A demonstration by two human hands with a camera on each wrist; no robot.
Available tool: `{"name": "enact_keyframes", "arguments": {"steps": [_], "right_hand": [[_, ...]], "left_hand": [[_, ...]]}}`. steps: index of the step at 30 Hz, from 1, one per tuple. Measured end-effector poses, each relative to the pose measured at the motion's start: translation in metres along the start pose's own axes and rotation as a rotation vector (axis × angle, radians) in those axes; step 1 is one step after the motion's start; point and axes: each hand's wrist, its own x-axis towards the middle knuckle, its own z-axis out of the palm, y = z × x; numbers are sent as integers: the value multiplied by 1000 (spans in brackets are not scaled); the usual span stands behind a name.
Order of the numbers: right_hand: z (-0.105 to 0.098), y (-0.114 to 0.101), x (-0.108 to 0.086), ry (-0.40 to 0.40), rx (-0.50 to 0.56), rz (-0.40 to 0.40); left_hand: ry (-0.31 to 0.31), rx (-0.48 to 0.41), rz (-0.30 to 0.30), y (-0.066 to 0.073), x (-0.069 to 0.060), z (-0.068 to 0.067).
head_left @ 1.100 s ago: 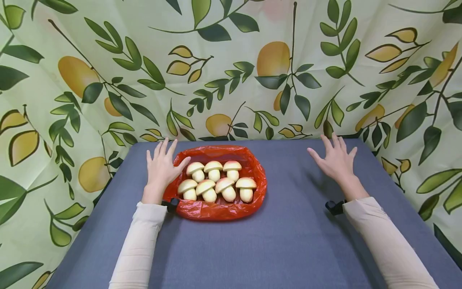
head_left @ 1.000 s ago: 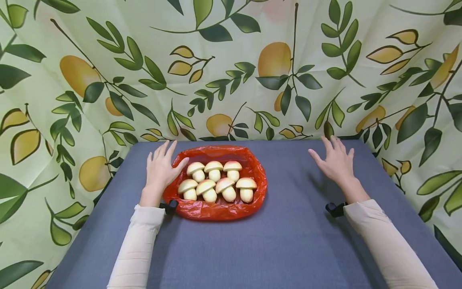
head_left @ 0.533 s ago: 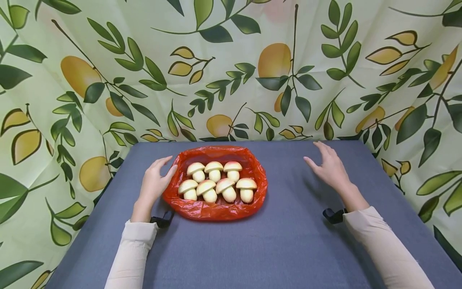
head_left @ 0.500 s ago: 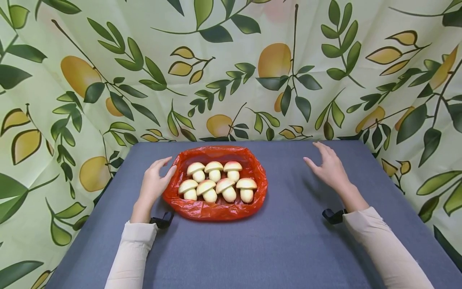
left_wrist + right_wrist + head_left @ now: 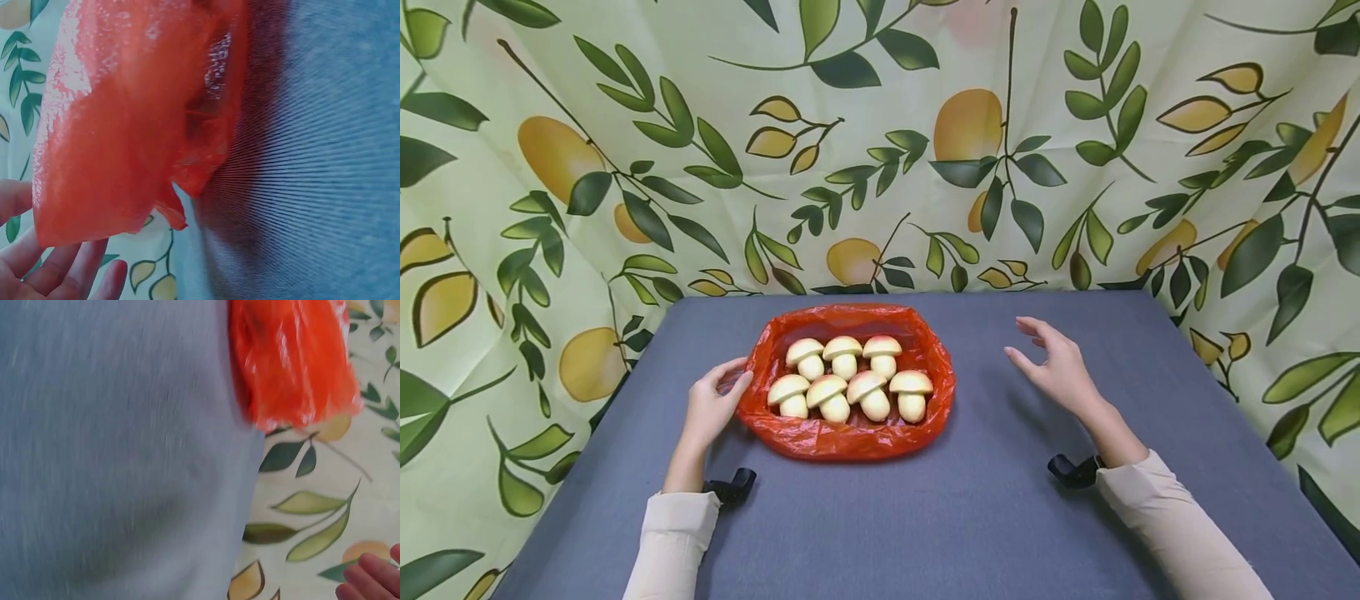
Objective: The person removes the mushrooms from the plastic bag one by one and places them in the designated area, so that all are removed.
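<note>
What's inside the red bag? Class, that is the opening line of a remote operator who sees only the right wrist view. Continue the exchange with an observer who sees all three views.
Observer: Seven mushroom-shaped pieces are in the red bag.
Operator: How are they arranged?
Observer: In two rows: three at the back, four in front.
Operator: What is at the bag's left end?
Observer: The left hand, close beside it; I cannot tell whether it touches.
</note>
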Motion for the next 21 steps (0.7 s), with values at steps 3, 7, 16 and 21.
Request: {"name": "enact_keyframes", "arguments": {"steps": [3, 7, 16, 21], "right_hand": [[6, -6, -4, 1, 56, -15], [15, -12, -10, -12, 135, -18], [30, -29, -18, -29, 277, -40], [39, -40, -19, -63, 357, -49]], "left_hand": [[-16, -1, -23, -2, -2, 0], [-39, 4, -37, -6, -4, -1], [-80, -19, -101, -13, -9, 1], [-73, -45, -137, -15, -15, 6]]}}
